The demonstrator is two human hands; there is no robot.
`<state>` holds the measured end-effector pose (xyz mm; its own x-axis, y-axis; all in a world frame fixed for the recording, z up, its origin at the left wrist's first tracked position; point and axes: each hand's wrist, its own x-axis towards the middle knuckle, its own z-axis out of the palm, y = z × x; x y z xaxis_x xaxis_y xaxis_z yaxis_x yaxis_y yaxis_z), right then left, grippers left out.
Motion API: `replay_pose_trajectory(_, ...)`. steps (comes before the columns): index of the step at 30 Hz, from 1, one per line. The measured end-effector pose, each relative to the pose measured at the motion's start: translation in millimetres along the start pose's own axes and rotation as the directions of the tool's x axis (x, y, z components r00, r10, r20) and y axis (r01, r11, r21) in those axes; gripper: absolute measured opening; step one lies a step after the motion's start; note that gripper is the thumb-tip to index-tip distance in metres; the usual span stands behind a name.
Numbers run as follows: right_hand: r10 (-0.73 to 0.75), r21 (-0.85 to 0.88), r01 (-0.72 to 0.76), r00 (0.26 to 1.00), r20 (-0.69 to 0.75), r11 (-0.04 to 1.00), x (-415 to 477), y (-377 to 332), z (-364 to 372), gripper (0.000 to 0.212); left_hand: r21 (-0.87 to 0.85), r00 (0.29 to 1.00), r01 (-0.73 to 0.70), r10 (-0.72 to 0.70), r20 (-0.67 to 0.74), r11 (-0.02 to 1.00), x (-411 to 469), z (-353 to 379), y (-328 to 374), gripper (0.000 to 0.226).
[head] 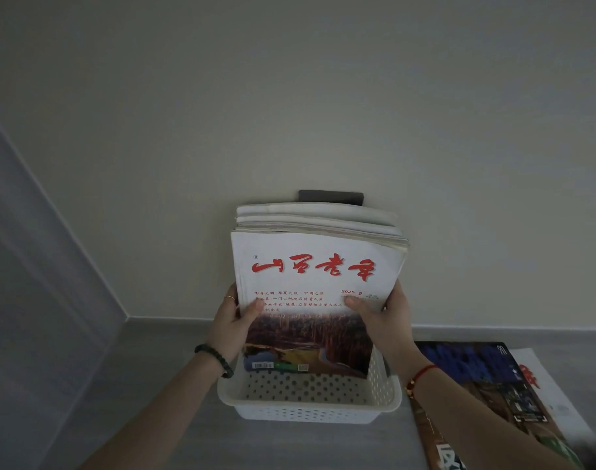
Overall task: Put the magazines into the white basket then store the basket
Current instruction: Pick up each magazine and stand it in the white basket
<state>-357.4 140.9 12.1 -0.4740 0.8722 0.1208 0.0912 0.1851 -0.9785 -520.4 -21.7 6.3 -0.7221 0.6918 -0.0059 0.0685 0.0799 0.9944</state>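
Stack: the stack of magazines (318, 266) stands upright at the centre of the view. Its lower edge is down inside the white basket (310, 410); I cannot tell whether it touches the bottom.
Basket: at 6 o'clock from the stack, on the grey floor (160, 385), near the wall.
Left hand (230, 325): at the stack's 8 o'clock edge, fingers clamped on it, thumb on the cover.
Right hand (383, 317): at the 4 o'clock edge, fingers clamped on the stack in the same way.
Risk, fanning: the top edges are already splayed at 12 o'clock. If the clamp loosens, the back issues will probably slide out or flop toward the wall.
Risk, fit: the stack stands well above the rim, so left upright it could topple and tip the light basket. Set in crooked, its corners may catch on the perforated sides.
Still to load: loose magazines (486, 378) lie on the floor at 4 o'clock, just beside the basket under the right forearm.
Around: a dark plate (330, 196) on the wall at 12 o'clock, and a grey panel (35, 266) at 9 o'clock.
In the way: nothing between stack and basket.
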Motion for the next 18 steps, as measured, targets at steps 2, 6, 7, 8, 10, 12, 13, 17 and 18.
replay_pose_trajectory(2,-0.003,-0.002,0.003,1.000,0.025,1.000,2,-2,-1,0.047,0.045,1.000,-0.014,0.014,0.008,0.999,3,-1,2,0.038)
replay_pose_trajectory(6,0.031,-0.089,-0.022,0.993,0.110,0.996,11,-10,-5,0.060,0.195,0.998,0.018,-0.030,0.060,0.981,8,-4,5,0.042)
replay_pose_trajectory(7,0.046,-0.128,-0.029,0.990,0.132,0.991,12,-11,-7,0.062,0.231,0.997,0.019,-0.035,0.064,0.973,7,-4,5,0.043)
replay_pose_trajectory(8,0.062,-0.168,-0.036,0.986,0.156,0.985,12,-12,-9,0.064,0.252,0.998,0.020,-0.034,0.053,0.968,6,-4,5,0.043)
replay_pose_trajectory(10,0.094,-0.245,-0.045,0.977,0.191,0.968,8,-12,-15,0.066,0.236,1.000,0.015,-0.009,-0.026,0.972,-1,-1,7,0.044)
replay_pose_trajectory(12,0.121,-0.294,-0.059,0.973,0.197,0.954,2,-9,-28,0.070,0.187,0.985,-0.009,0.041,-0.165,0.982,-12,4,11,0.048)
replay_pose_trajectory(13,0.132,-0.308,-0.070,0.973,0.188,0.949,-2,-7,-38,0.070,0.174,0.969,-0.022,0.064,-0.240,0.984,-18,7,12,0.048)
replay_pose_trajectory(17,0.183,-0.331,-0.136,0.977,0.114,0.934,-22,6,-101,0.061,0.219,0.919,-0.165,0.230,-0.321,0.962,-56,28,20,0.029)
replay_pose_trajectory(18,0.211,-0.336,-0.171,0.974,0.086,0.926,-28,10,-119,0.060,0.246,0.910,-0.216,0.286,-0.299,0.945,-67,38,23,0.024)
